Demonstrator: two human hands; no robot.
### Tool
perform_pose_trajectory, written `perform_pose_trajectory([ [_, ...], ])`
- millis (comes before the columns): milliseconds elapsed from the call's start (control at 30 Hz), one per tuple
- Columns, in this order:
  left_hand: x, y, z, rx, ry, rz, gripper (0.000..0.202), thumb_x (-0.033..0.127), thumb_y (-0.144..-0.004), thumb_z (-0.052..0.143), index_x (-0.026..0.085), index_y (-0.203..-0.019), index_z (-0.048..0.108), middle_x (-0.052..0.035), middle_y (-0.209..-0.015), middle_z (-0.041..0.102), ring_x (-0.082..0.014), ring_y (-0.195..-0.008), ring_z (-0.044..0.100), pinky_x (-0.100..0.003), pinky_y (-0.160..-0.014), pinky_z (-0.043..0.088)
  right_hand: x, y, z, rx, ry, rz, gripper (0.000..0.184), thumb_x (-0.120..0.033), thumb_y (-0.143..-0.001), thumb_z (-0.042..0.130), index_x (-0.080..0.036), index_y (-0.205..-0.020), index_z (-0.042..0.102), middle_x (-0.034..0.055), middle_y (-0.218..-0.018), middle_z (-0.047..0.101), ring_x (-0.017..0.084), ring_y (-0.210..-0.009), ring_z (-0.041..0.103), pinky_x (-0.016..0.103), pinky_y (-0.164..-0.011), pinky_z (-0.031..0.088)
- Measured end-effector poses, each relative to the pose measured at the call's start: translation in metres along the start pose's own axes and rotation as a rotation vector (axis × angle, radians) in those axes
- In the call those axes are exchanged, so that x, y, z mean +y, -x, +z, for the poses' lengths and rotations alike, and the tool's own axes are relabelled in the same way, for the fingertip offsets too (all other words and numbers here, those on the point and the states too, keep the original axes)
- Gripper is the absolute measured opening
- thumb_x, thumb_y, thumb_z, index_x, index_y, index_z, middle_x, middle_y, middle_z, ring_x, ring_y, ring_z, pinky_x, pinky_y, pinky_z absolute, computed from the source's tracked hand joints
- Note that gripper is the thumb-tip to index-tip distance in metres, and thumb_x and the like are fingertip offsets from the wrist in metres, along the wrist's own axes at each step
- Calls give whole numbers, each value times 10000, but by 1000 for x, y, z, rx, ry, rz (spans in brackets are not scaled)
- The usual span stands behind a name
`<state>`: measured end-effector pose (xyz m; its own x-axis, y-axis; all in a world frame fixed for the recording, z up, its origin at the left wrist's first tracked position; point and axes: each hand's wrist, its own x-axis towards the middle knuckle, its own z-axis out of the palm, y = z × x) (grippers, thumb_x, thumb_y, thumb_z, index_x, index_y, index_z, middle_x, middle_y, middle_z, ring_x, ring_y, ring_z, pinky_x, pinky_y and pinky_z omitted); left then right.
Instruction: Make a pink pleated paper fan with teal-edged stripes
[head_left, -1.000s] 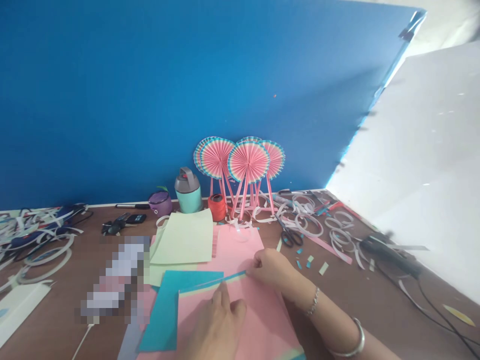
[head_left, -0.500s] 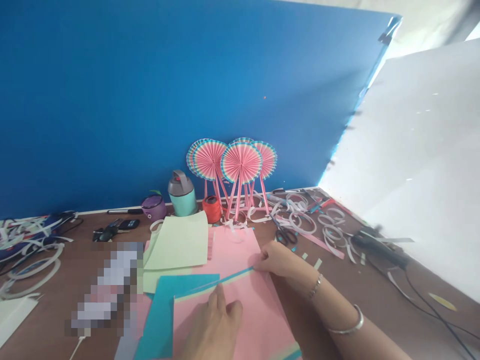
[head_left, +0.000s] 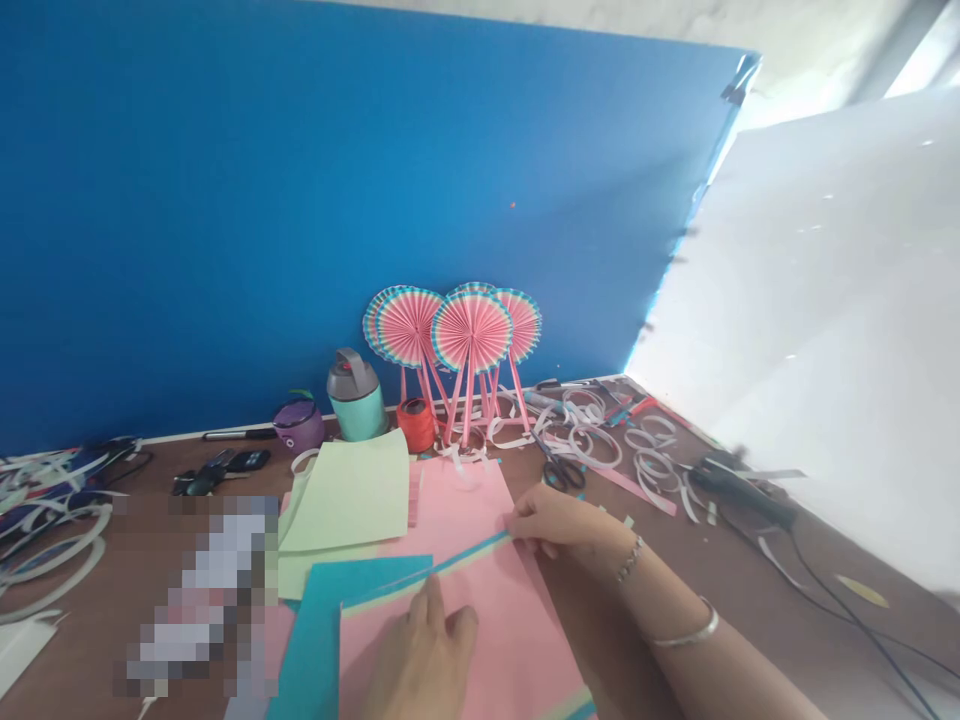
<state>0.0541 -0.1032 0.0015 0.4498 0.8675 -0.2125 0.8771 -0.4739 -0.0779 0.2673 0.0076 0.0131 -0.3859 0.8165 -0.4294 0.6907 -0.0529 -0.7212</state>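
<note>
My left hand (head_left: 424, 655) lies on a pink paper sheet (head_left: 510, 640), its index finger pressed on a thin teal strip (head_left: 457, 560) along the sheet's top edge. My right hand (head_left: 559, 522) pinches the right end of that strip with closed fingers. A teal sheet (head_left: 322, 620) lies under the pink one at the left. Pale green sheets (head_left: 349, 495) sit behind them.
Several pink pleated paper fans (head_left: 454, 330) stand against the blue wall. Next to them are a teal bottle (head_left: 354, 397), a purple pot (head_left: 298, 425) and an orange spool (head_left: 415, 423). Scissors (head_left: 559, 470), white tape rings (head_left: 600, 440) and a black glue gun (head_left: 739, 485) lie right.
The view has drifted so everything sits slightly further left. Both hands keep their hold on the strip and sheet with no clear movement.
</note>
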Motion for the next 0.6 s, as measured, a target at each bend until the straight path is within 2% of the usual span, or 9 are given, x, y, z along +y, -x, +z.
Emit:
perform_pose_trajectory([
  [133,-1,-2,7,67,9,1,394,-13,-746,372,166,-972,641,-240,-1242,557,-328,-988,623,-398,-671,544,1,-2,-1,-41,-55,-38,215,-293,-696,565,-140,-546,584,-8,-493,587,52,-364,465,149,-352,265],
  [267,0,-3,10,59,32,-10,380,-6,-744,379,165,-948,651,-252,-1236,559,-330,-954,636,-417,-673,542,7,-6,2,-53,-119,-49,129,-226,-661,539,-146,-573,590,-17,-500,598,53,-364,486,140,-342,257],
  [500,-1,-4,8,-6,60,-22,405,-13,-747,352,147,-976,645,-275,-1263,526,-342,-1032,605,-430,-713,532,11,-9,7,-43,-137,-34,162,-218,-662,513,-146,-534,579,8,-500,622,57,-344,479,139,-302,212],
  [600,-2,-5,9,-16,65,-18,428,-23,-734,337,142,-992,638,-282,-1270,516,-341,-1032,605,-436,-720,528,6,-11,14,29,-118,32,166,-179,-632,504,-158,-471,537,4,-453,601,68,-319,471,151,-300,244],
])
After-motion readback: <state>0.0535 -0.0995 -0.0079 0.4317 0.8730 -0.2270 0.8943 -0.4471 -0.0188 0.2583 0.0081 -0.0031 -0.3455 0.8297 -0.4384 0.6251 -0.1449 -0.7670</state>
